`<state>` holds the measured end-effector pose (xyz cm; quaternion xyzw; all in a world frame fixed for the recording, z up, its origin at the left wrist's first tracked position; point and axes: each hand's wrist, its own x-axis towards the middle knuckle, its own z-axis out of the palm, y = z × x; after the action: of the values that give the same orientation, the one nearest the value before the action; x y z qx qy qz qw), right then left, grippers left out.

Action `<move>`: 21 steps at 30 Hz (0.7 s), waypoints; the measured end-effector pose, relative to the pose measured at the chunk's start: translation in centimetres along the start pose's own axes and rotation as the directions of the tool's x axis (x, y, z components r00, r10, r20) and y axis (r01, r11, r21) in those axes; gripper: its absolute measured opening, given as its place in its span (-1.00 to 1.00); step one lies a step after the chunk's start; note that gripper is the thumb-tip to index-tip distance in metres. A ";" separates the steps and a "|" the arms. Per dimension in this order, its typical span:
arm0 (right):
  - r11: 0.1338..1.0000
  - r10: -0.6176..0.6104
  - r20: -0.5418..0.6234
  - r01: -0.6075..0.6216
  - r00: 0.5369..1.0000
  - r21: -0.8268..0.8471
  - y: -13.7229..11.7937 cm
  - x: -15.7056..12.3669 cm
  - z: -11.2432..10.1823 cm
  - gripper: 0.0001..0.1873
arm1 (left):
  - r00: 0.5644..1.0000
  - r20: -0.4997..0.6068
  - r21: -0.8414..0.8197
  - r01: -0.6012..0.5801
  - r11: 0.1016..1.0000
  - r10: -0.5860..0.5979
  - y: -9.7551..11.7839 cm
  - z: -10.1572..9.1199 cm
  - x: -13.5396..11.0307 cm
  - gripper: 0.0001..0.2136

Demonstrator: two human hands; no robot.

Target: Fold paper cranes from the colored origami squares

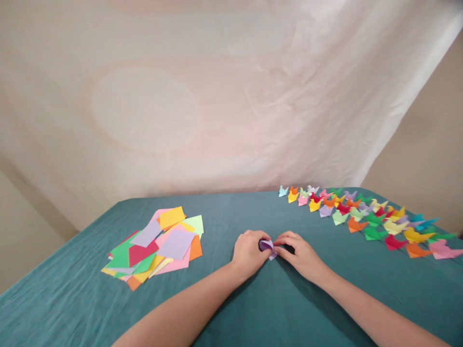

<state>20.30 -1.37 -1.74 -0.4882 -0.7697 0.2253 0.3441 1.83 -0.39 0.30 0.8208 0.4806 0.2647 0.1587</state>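
A small piece of purple origami paper [266, 245], partly folded with a curved upper layer, is held between both hands just above the table near the middle. My left hand [250, 249] grips its left side, thumb and fingers closed round it. On the other side my right hand [297, 253] pinches the paper's right edge between thumb and fingertips. The fingers cover part of the paper, so its full shape is hidden.
A loose pile of coloured paper pieces [155, 248] lies on the left of the teal-covered table [90, 308]. Rows of folded paper birds [356, 224] stand at the back right. Behind the table hangs a pale cloth [231, 106].
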 end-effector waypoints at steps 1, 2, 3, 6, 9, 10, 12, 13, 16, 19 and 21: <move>1.000 0.002 -0.001 -0.002 1.000 -0.005 0.0 0.0 0.0 -0.84 | 1.000 0.002 0.000 0.000 1.000 0.000 0.0 0.0 0.0 -0.80; 1.000 0.004 0.000 -0.004 1.000 -0.010 0.0 0.0 0.1 -0.84 | 1.000 0.004 0.000 0.001 1.000 -0.001 0.1 -0.1 0.0 -0.80; 1.000 0.006 -0.001 -0.006 1.000 -0.015 0.0 0.0 0.1 -0.84 | 1.000 0.007 0.001 0.002 1.000 -0.002 0.1 -0.2 0.0 -0.81; 1.000 0.014 -0.007 -0.014 1.000 -0.023 0.0 0.1 0.1 -0.83 | 1.000 0.010 0.005 0.008 1.000 -0.008 0.2 -0.3 -0.1 -0.80; 0.999 0.024 -0.014 -0.024 1.000 -0.024 -0.1 0.1 0.1 -0.82 | 1.000 0.006 0.007 0.007 1.000 -0.007 0.3 -0.3 -0.2 -0.79; 0.999 0.026 -0.018 -0.026 1.000 -0.025 -0.2 0.1 0.2 -0.82 | 1.000 0.004 0.006 0.004 1.000 -0.004 0.3 -0.2 -0.2 -0.79; 0.999 0.030 -0.028 -0.031 0.999 -0.029 -0.3 0.2 0.2 -0.81 | 1.000 0.003 0.003 -0.002 1.000 0.002 0.2 -0.2 -0.3 -0.78; 0.999 0.031 -0.033 -0.032 0.999 -0.031 -0.3 0.2 0.3 -0.81 | 1.000 0.004 0.001 -0.005 1.000 0.005 0.2 -0.1 -0.3 -0.77; 0.999 0.034 -0.040 -0.036 0.999 -0.036 -0.3 0.3 0.4 -0.80 | 1.000 0.003 -0.005 -0.011 1.000 0.011 0.0 -0.1 -0.4 -0.73; 0.999 0.034 -0.042 -0.036 0.999 -0.038 -0.1 0.4 0.4 -0.80 | 1.000 0.001 -0.006 -0.015 1.000 0.015 0.0 -0.1 -0.5 -0.69; 0.999 0.034 -0.039 -0.035 0.999 -0.042 -0.1 0.4 0.4 -0.80 | 1.000 -0.001 0.000 -0.016 1.000 0.016 0.1 -0.2 -0.5 -0.68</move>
<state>19.85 -1.03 -1.82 -0.5129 -0.7590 0.2053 0.3445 1.58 -0.94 0.40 0.8245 0.4741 0.2664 0.1564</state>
